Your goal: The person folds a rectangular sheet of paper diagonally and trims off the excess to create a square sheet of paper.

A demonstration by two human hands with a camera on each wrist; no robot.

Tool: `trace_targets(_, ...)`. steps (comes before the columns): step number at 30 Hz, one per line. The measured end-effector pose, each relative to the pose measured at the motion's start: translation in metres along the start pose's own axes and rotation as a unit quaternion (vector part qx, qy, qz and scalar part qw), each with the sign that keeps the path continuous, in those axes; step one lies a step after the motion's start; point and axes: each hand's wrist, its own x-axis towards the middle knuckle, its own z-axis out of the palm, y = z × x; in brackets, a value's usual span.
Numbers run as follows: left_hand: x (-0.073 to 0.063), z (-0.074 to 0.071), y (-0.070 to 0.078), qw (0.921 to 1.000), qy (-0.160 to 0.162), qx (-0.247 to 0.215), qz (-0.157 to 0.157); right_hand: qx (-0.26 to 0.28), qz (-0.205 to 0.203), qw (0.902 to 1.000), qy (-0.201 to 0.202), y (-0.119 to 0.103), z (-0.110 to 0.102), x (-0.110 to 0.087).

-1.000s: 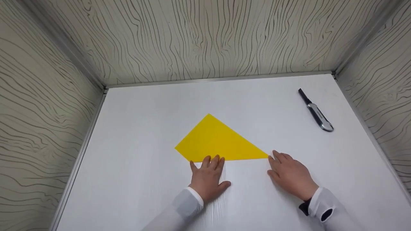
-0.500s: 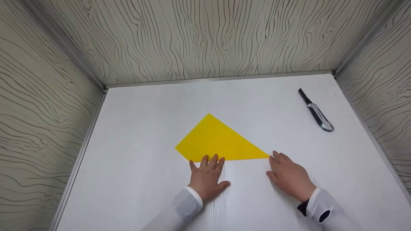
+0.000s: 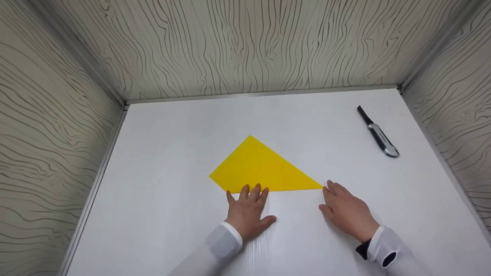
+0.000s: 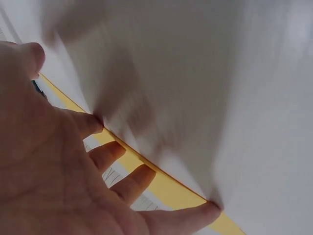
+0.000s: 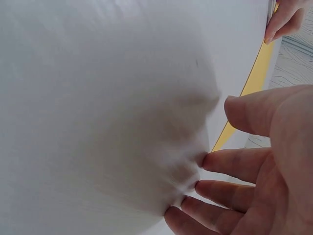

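A yellow sheet of paper (image 3: pixel 255 166), folded into a four-sided kite-like shape, lies flat on the white table. My left hand (image 3: pixel 247 214) rests along its near edge with the fingers spread, fingertips pressing on the paper and the thumb out to the right. At the paper's sharp right corner, my right hand (image 3: pixel 351 212) touches the tip with its index finger while the other fingers rest on the table. In the left wrist view the left fingertips lie along the paper's edge (image 4: pixel 171 188). The right wrist view shows straight right fingers beside the narrow yellow corner (image 5: pixel 222 137).
A utility knife (image 3: pixel 379 134) with a black and silver handle lies at the back right of the white table (image 3: pixel 165 142). Wood-grain patterned panels (image 3: pixel 245 46) stand around the back and sides, with metal edging along the table.
Almost nothing differs. The right hand has shifted very slightly at the corner; the left hand and the paper stay practically in place.
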Motion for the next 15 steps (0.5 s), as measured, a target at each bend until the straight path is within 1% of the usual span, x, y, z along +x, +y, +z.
trace_targets(5, 0.0006, -0.0018, 0.0007, 0.9999, -0.014, 0.003, -0.002, 0.005, 0.002, 0.9999, 0.013, -0.0003, 0.0010, -0.0017)
trace_targets(11, 0.0012, -0.0002, 0.0012, 0.9999, -0.012, 0.009, -0.004, 0.019, 0.006, 0.9995, 0.023, -0.0012, 0.0010, -0.0023)
trace_targets(15, 0.0007, -0.0002, 0.0014, 0.9999, -0.012, 0.004, -0.004, 0.025, 0.015, 0.9994, 0.020, -0.0015, 0.0012, 0.0003)
